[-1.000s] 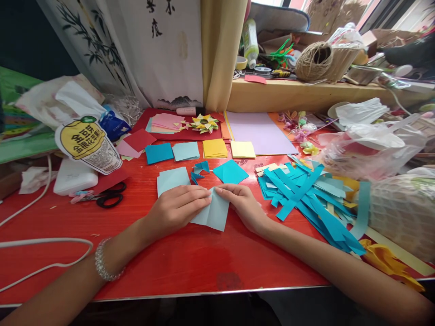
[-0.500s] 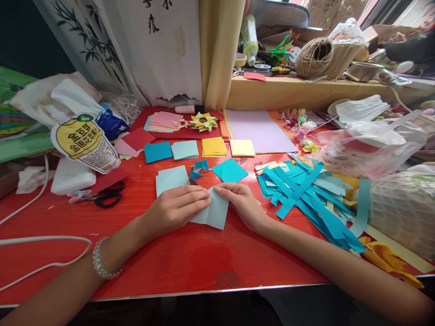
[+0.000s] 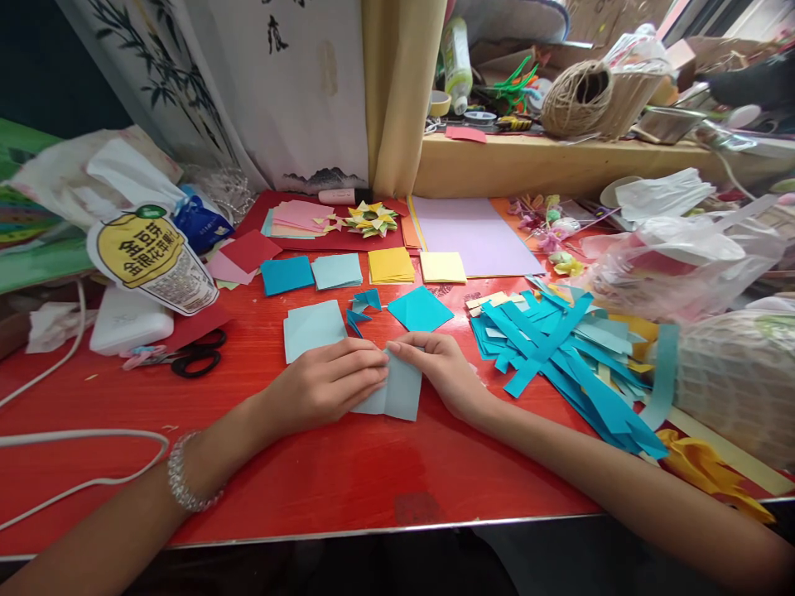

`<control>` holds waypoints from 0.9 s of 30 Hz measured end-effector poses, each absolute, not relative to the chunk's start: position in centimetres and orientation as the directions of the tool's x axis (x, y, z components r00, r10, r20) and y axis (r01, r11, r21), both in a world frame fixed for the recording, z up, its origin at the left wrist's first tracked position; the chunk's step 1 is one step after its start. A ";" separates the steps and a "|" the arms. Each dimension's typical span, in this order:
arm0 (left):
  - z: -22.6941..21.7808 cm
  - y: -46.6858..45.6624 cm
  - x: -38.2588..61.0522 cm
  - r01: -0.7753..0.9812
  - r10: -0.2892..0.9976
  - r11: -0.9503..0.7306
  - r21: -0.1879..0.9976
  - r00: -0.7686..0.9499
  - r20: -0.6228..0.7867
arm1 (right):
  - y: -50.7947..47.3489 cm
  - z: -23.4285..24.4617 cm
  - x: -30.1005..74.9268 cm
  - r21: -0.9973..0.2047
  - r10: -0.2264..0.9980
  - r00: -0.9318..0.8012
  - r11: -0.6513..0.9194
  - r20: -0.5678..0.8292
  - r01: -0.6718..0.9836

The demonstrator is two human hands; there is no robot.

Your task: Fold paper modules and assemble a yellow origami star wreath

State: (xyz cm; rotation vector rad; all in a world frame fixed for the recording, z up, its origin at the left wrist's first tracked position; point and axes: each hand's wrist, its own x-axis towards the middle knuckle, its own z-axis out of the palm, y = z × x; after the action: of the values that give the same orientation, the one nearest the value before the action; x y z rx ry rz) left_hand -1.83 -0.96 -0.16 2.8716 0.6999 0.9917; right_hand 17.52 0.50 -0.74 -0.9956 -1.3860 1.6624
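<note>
A creased pale blue square of paper (image 3: 402, 391) lies under my fingers near the middle of the red table. My left hand (image 3: 329, 379) rests flat-fingered over its left part, the fingertips close together and pressing on it. Thumb and fingers of my right hand (image 3: 440, 364) pinch its upper edge. Just behind are another pale blue sheet (image 3: 314, 329), a small folded blue paper piece (image 3: 365, 308) and a bright blue square (image 3: 421, 309). The paper's upper left part is hidden by my left hand.
Square paper stacks in blue (image 3: 287, 275), yellow (image 3: 391, 266) and cream (image 3: 443, 266) form a row behind. Blue paper strips (image 3: 552, 356) pile up at right. Black-handled scissors (image 3: 197, 358) lie at left, near a white cable (image 3: 80, 434). A folded paper ring (image 3: 371, 219) sits at the back.
The lower right part of the pale blue paper has swung slightly right and lies flatter. My hands stay almost in place, and the view has shifted a little.
</note>
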 end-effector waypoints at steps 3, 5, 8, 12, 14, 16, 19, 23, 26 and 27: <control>0.5 -1.3 -1.2 0.465 0.656 -0.754 0.464 0.575 0.488 | 0.5 -0.8 17.6 -0.994 0.905 -0.416 -0.109 -0.093 -0.015; 0.8 -1.4 -0.9 0.493 0.792 -0.599 0.630 0.480 0.377 | 0.5 -0.9 17.5 -0.997 0.906 -0.415 -0.082 -0.078 0.008; 1.0 -1.3 -0.6 0.476 0.912 -0.376 0.795 0.341 0.227 | 0.5 -0.8 17.5 -0.998 0.911 -0.409 -0.055 -0.059 0.021; 0.7 -1.0 -0.5 0.381 0.966 -0.117 0.917 0.259 0.016 | 0.5 -0.6 17.5 -0.999 0.912 -0.407 -0.027 -0.042 0.042; 0.7 -1.0 -0.6 0.371 0.960 -0.042 0.928 0.274 -0.066 | 0.5 -0.6 17.6 -0.999 0.912 -0.409 -0.023 -0.039 0.044; 0.7 -1.0 -0.7 0.392 0.951 -0.005 0.920 0.287 -0.117 | 0.4 -0.6 17.6 -0.999 0.913 -0.407 -0.021 -0.036 0.041; 0.8 -1.1 -0.8 0.416 0.948 0.003 0.909 0.289 -0.136 | 0.4 -0.6 17.5 -0.999 0.913 -0.406 -0.014 -0.031 0.046; 1.0 -1.2 -0.7 0.431 0.939 -0.001 0.902 0.310 -0.147 | 0.5 -0.6 17.4 -0.998 0.923 -0.384 0.016 -0.005 0.053; 1.0 -1.2 -0.6 0.444 0.936 0.006 0.896 0.312 -0.161 | 0.5 -0.8 17.4 -0.998 0.924 -0.382 0.038 0.015 0.053; 1.0 -1.2 -0.5 0.442 0.936 0.010 0.897 0.312 -0.164 | 0.5 -0.8 17.4 -0.998 0.923 -0.384 0.042 0.019 0.051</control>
State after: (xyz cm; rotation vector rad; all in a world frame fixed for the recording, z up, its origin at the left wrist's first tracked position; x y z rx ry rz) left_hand -0.54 -1.25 1.01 1.5982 1.2854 0.6322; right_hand 17.43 0.51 -0.80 -1.0162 -1.5535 1.4401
